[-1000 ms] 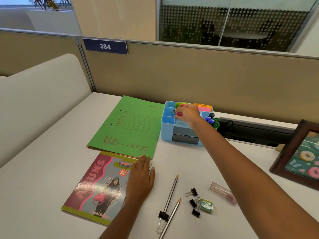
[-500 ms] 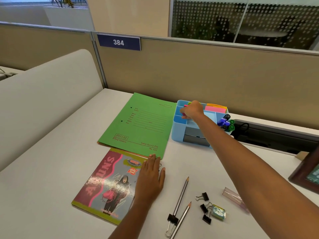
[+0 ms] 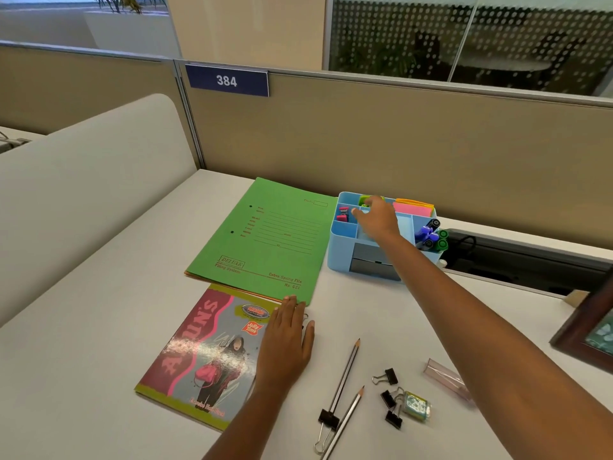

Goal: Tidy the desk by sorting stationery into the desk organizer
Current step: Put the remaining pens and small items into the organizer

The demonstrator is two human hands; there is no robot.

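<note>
The light blue desk organizer (image 3: 341,252) stands at the back of the desk. My right hand (image 3: 376,217) hovers over its middle compartments with fingers loosely spread and nothing in them. A small pink item (image 3: 343,215) lies in the left compartment, just left of my thumb. Pink and orange sticky notes (image 3: 413,207) and several markers (image 3: 431,235) fill the right side. My left hand (image 3: 287,343) rests flat on the edge of a colourful notebook (image 3: 202,353). Two pencils (image 3: 346,373), black binder clips (image 3: 388,398), a small green packet (image 3: 416,405) and a clear pink case (image 3: 444,376) lie on the desk.
A green file folder (image 3: 265,240) lies left of the organizer, its corner over the notebook. A dark wooden picture frame (image 3: 583,336) stands at the right edge. Behind the organizer runs a black cable slot (image 3: 517,257), then the beige partition wall (image 3: 365,144).
My right hand let go of the pink item, which now lies in the organizer's left compartment, and its fingers have spread. My left hand has stayed flat on the notebook.
</note>
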